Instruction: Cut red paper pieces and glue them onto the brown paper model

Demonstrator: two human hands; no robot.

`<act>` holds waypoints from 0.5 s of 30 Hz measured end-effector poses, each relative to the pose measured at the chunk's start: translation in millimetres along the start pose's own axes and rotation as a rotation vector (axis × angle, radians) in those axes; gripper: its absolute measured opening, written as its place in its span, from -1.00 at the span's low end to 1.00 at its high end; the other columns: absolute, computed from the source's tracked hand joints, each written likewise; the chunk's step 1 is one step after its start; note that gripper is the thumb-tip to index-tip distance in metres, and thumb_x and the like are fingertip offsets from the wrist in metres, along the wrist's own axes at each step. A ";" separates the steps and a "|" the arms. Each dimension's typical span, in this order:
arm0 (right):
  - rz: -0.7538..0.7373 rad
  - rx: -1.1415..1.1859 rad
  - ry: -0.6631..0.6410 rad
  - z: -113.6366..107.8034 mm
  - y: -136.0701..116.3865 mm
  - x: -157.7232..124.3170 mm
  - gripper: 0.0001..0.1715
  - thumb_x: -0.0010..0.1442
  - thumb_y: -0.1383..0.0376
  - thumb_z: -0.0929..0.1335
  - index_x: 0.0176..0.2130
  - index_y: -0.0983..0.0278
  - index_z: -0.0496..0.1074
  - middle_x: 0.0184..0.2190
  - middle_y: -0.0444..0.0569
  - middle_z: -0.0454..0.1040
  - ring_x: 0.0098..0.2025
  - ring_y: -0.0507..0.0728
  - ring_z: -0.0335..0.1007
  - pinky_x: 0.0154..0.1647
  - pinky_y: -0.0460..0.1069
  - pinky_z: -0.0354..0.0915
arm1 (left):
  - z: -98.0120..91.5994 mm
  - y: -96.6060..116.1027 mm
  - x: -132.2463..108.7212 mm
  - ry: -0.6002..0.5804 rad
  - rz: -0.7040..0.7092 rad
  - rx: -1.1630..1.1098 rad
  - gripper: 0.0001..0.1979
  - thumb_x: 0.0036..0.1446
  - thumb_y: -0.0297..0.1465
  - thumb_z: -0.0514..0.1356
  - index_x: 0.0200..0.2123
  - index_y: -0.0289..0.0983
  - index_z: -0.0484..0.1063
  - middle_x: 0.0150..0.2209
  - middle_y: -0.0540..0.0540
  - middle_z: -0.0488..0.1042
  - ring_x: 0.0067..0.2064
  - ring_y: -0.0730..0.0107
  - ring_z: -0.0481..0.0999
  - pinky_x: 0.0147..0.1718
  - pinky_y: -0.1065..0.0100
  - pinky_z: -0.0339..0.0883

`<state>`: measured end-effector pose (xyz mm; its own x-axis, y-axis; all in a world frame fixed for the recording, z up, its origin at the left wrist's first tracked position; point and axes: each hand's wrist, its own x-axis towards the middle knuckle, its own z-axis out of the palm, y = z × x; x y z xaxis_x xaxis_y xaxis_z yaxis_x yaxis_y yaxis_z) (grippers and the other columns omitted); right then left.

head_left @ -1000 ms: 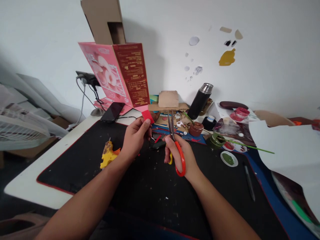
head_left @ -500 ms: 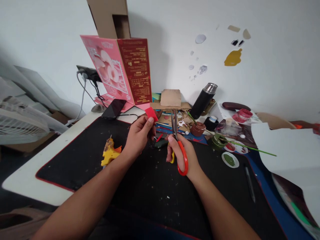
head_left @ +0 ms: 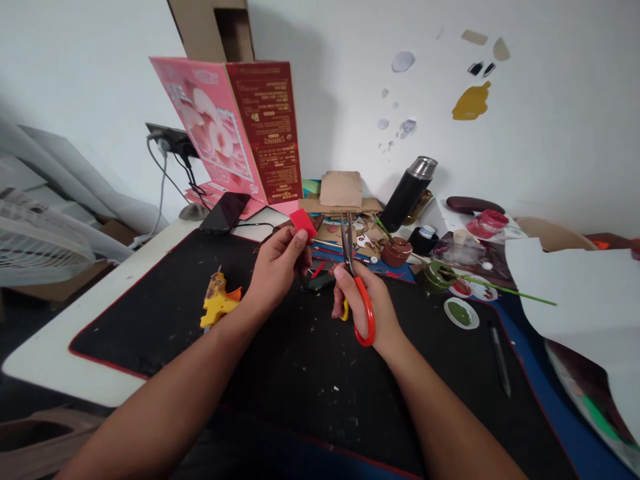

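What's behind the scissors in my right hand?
Cardboard shows beyond the blades of the scissors. Whatever lies directly behind your right hand is covered, so that can't be seen.

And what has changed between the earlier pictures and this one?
Little: the camera view shifted slightly, and the right hand with the scissors looks marginally nearer the left hand. Nothing was taken hold of or let go. The left hand still pinches the red ridged piece; the glue gun and thermos stayed put.
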<state>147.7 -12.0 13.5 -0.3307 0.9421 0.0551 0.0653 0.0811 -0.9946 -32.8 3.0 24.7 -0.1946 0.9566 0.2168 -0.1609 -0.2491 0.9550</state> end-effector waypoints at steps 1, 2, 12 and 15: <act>0.000 0.000 0.000 0.0 0.6 0.1 -0.53 0.42 -0.15 0.36 -0.16 0.19 0.43 -0.60 -0.23 0.42 -0.61 0.04 0.42 -0.54 -0.08 0.33 | 0.0 0.1 0.1 -0.002 0.000 -0.002 -0.57 0.23 0.03 0.34 -0.38 -0.21 0.41 -0.59 0.06 0.43 -0.63 0.50 0.35 -0.64 0.43 0.20; 0.000 -0.001 0.000 0.0 1.3 0.2 -0.52 0.42 -0.16 0.36 -0.16 0.19 0.43 -0.60 -0.23 0.42 -0.61 0.04 0.42 -0.54 -0.09 0.33 | 0.0 0.1 0.1 -0.003 0.001 -0.005 -0.57 0.23 0.03 0.34 -0.38 -0.21 0.41 -0.59 0.06 0.43 -0.63 0.50 0.35 -0.64 0.43 0.20; -0.027 -0.029 -0.010 0.5 2.7 -0.5 -0.54 0.42 -0.15 0.36 -0.14 0.19 0.43 -0.60 -0.25 0.40 -0.62 0.04 0.41 -0.54 -0.08 0.34 | 0.1 0.5 -1.0 -0.016 0.023 0.008 -0.62 0.28 -0.06 0.33 -0.39 -0.22 0.40 -0.58 0.06 0.44 -0.62 0.53 0.36 -0.63 0.46 0.19; -0.026 -0.040 -0.009 -0.2 3.7 -0.7 -0.55 0.42 -0.14 0.36 -0.14 0.18 0.44 -0.60 -0.25 0.41 -0.61 0.04 0.42 -0.53 -0.08 0.35 | 0.0 0.5 -1.6 -0.023 0.025 0.012 -0.63 0.29 -0.08 0.32 -0.38 -0.22 0.40 -0.58 0.06 0.44 -0.62 0.53 0.37 -0.63 0.46 0.19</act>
<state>148.3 -12.3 9.9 -0.3412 0.9365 0.0804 0.0943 0.1192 -0.9884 -32.6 1.3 24.9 -0.1759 0.9535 0.2448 -0.1449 -0.2711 0.9516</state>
